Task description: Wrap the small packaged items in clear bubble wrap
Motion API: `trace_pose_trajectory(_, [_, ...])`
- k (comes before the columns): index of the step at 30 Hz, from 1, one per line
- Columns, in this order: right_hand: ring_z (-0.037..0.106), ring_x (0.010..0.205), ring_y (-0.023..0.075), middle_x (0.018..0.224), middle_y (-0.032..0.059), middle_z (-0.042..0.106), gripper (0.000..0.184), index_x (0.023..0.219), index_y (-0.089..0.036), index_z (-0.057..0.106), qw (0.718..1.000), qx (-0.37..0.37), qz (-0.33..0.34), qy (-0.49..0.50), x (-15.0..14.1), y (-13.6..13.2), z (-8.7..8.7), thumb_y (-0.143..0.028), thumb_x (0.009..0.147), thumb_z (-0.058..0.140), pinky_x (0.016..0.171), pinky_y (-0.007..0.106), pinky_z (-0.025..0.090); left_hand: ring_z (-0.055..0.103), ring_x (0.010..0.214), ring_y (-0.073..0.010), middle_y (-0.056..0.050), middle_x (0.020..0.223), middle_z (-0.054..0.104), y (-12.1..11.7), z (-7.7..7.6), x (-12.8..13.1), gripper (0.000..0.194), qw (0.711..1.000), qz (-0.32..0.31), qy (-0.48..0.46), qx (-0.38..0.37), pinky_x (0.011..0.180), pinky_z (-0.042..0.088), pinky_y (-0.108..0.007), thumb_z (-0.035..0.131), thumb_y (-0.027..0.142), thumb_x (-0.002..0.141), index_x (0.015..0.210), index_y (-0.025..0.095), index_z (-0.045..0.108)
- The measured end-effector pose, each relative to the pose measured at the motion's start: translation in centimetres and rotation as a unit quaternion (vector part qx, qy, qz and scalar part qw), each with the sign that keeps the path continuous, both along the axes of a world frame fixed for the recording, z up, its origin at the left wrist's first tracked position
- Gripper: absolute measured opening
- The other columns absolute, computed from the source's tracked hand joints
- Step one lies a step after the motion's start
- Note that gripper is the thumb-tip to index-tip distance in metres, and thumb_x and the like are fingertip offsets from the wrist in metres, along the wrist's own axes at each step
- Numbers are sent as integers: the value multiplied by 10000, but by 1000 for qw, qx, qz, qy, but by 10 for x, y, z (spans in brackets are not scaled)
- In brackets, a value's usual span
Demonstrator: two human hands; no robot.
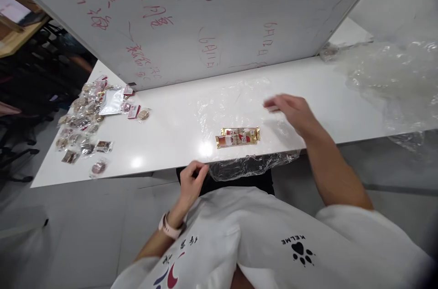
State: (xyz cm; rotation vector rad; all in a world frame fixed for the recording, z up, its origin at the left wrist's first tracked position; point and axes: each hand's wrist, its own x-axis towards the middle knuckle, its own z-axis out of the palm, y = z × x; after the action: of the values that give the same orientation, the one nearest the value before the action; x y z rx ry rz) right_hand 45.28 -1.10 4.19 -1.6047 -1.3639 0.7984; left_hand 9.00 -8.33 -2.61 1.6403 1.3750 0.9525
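Two gold, red and white stick sachets (238,137) lie overlapping on a clear plastic bag (253,93), which is spread over the white table and hangs past its front edge. At that edge my left hand (194,180) is closed, with thumb and forefinger pinching the left corner of the bag. My right hand (290,111) hovers over the right side of the bag, above and to the right of the sachets. Its fingers stretch out to the left, the tips smeared by motion, and I see nothing held in them.
Several small wrapped snacks (85,118) and a silver-white pouch (112,101) are heaped at the table's left end. A whiteboard (185,20) with red writing stands along the back. Crumpled clear plastic sheeting (393,79) covers the right end and droops over the front edge.
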Motion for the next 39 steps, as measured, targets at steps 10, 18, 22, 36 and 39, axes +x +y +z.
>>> trace_pose_trajectory(10, [681,890,197,1234,127,675,639,1180,-241,699,911,-260,10,319,-38,-175,-120,-690,727,737,697,312,574,668,778,-167,-89,913,731,-16,-51,-9,470,834,-32,-312,-455,694,524,-261,852,500,689,985,155,730])
trace_pose_trajectory(18, [573,612,102,787,36,663,348,695,-196,693,902,-101,55,416,-32,-105,-56,-515,827,730,521,216,482,584,484,-97,-4,551,616,51,35,6,329,820,-84,-399,-401,494,469,-195,713,362,852,619,149,623])
trace_pose_trajectory(22, [676,884,163,1016,49,723,324,912,-232,736,924,-13,-12,381,-27,-56,-49,-543,824,721,786,292,574,723,941,-160,-71,928,743,93,44,42,223,783,24,-500,-369,891,575,-290,488,244,990,923,143,675])
trace_pose_trajectory(36, [550,1226,288,1305,49,663,422,1352,-292,608,968,72,112,-214,-33,-38,-76,-429,961,528,1047,477,404,527,1235,-273,-124,1281,620,94,8,56,407,968,-202,118,95,1047,431,-442,637,198,861,1265,220,592])
trace_pose_trajectory(39, [618,1069,266,1138,57,732,361,1181,-262,708,969,102,90,-206,-34,-37,-76,-453,985,473,966,433,440,596,1046,-246,-97,1091,671,99,7,56,226,972,-149,150,104,908,460,-373,584,264,921,1136,212,629])
